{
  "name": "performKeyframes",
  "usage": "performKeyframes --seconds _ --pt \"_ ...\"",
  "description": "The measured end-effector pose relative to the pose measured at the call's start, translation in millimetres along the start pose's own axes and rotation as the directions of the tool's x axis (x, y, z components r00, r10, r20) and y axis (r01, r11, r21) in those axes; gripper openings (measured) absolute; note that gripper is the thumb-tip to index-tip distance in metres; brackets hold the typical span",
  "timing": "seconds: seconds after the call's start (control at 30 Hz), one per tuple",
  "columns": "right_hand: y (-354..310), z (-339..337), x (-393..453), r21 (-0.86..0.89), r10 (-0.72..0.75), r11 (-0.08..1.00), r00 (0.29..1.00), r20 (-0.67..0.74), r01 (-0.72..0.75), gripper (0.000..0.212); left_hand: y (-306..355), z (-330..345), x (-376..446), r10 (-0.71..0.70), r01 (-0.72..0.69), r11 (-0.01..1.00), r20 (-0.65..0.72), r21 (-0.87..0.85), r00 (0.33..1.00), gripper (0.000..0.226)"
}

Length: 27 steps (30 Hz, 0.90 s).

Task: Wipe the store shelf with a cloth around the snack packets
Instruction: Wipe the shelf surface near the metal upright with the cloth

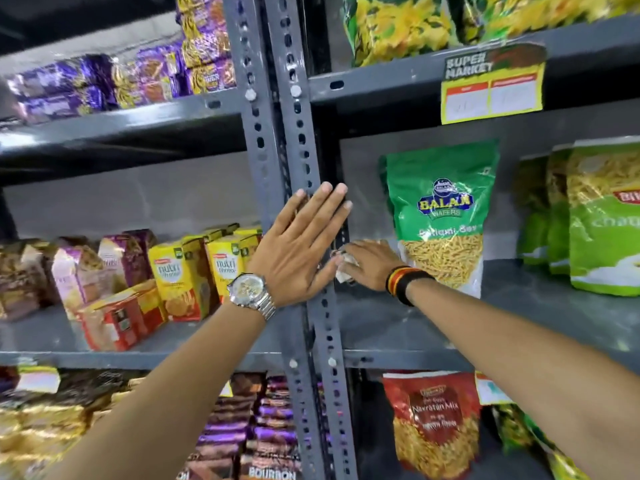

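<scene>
My right hand (372,263) reaches into the grey middle shelf (398,327) and presses a crumpled white cloth (343,266) at its far left corner, beside the upright. A green snack packet (441,209) stands just right of that hand, touching the wrist area. My left hand (301,244), with a silver watch on the wrist, lies flat with fingers spread against the grey perforated upright post (294,140). It holds nothing. Light green snack packets (602,216) stand further right on the same shelf.
Yellow biscuit boxes (183,271) and purple cartons fill the left bay's shelf. A red snack packet (436,424) hangs below. A yellow price tag (491,91) sits on the shelf edge above. Purple biscuit packs (121,81) are stacked at the upper left.
</scene>
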State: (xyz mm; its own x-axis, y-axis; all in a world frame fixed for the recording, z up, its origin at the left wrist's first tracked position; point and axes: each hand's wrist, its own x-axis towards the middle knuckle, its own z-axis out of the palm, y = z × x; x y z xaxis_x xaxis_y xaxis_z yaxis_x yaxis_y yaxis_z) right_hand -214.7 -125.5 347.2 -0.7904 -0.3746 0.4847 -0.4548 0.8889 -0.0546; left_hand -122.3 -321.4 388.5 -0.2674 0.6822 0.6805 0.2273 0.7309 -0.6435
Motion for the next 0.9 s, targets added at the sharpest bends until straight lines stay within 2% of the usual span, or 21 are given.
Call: performKeyframes --seconds 0.17,0.3,0.37,0.47,0.63,0.8,0.9 --pt "17 36 44 -0.074 0.061 0.996 0.997 0.037 -0.058 0.039 0 4 -1 0.002 -0.002 1.0 -0.032 -0.003 0.999 0.074" --pt "33 68 73 -0.126 0.204 0.974 0.973 0.109 -0.19 0.042 -1 6 -1 0.011 -0.011 1.0 -0.065 0.005 0.998 0.072" --pt "41 85 82 -0.093 0.289 0.956 0.945 0.152 -0.277 0.052 -1 7 -2 0.011 -0.011 1.0 -0.077 0.001 0.997 0.071" --pt "44 96 87 0.063 0.34 0.932 0.922 0.188 -0.357 0.058 0 7 -2 0.011 -0.011 1.0 -0.087 -0.002 0.996 0.07" --pt "41 86 75 0.047 0.272 0.952 0.906 0.324 -0.303 0.054 1 4 -1 0.01 -0.009 1.0 -0.089 0.005 0.996 0.07" --pt "16 70 29 0.058 0.09 0.991 0.92 0.383 -0.121 0.054 2 0 -2 0.003 -0.002 1.0 -0.051 0.018 0.999 0.07" --pt "16 41 7 0.207 -0.044 0.977 0.888 0.458 -0.058 0.036 2 -2 -1 -0.003 0.004 1.0 -0.038 0.011 0.999 0.07"
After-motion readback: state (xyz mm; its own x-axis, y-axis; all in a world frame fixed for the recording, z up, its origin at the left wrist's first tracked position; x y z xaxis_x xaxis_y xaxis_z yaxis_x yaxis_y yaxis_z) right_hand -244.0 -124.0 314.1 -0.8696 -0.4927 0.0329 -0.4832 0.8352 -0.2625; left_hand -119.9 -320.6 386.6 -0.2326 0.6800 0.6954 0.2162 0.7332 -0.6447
